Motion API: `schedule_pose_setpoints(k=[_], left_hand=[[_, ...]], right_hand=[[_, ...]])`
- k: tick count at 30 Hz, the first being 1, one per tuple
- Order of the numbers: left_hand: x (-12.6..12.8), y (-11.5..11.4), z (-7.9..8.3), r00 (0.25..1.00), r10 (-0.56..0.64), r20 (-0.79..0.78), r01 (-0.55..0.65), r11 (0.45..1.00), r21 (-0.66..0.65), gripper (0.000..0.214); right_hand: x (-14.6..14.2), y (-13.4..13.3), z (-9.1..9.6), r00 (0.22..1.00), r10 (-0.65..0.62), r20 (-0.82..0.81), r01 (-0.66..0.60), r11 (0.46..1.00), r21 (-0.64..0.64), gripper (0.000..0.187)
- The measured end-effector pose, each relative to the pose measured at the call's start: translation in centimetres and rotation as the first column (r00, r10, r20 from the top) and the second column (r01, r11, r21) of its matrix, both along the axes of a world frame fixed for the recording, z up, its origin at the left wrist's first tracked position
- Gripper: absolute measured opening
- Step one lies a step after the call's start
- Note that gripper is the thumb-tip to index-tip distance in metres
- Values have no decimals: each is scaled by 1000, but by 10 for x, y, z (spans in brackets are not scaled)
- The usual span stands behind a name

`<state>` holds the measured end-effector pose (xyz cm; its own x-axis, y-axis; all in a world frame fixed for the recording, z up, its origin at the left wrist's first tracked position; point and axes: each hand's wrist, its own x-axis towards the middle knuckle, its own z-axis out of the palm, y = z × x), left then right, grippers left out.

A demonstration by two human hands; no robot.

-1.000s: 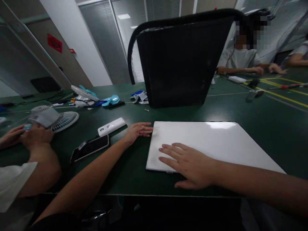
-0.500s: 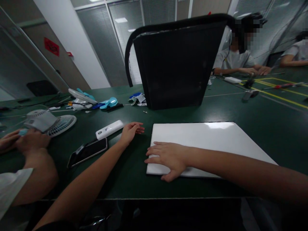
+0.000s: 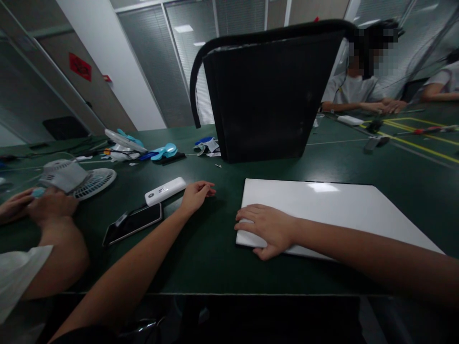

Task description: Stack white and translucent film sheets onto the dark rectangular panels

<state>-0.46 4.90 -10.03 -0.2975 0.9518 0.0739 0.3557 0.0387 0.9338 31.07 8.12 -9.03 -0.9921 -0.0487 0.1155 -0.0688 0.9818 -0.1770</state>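
My right hand lies palm down on the left end of a flat white board. Its fingers reach the left edge and its thumb sticks out past the front edge. A bright reflection shows on the board's glossy top. To the left, my left hand is at the table with fingers loosely bent and nothing visible in them. Near its wrist are a white oblong device and a dark-screened phone.
A large black panel stands behind the board. At the left, a co-worker's hands are by a white fan part. Light-blue fan blades and scraps lie farther back. Another person sits across the green table.
The white board has slid to the right and turned slightly, with my right hand moving along on it. My left hand has stayed nearly still. The view has shifted slightly.
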Motion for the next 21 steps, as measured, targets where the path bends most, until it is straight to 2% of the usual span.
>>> schedule_pose_setpoints(k=[9,14,21], left_hand=[[3,-3,8,996,-13,-88,8,998,-62,27],[4,-3,8,991,-17,-135,9,998,-62,27],[3,-5,9,986,-23,-168,12,998,-69,29]], right_hand=[[76,57,-1,973,-231,25,230,973,23,76],[120,93,-3,934,-355,41,349,931,106,71],[171,136,-7,902,-428,52,412,891,194,69]])
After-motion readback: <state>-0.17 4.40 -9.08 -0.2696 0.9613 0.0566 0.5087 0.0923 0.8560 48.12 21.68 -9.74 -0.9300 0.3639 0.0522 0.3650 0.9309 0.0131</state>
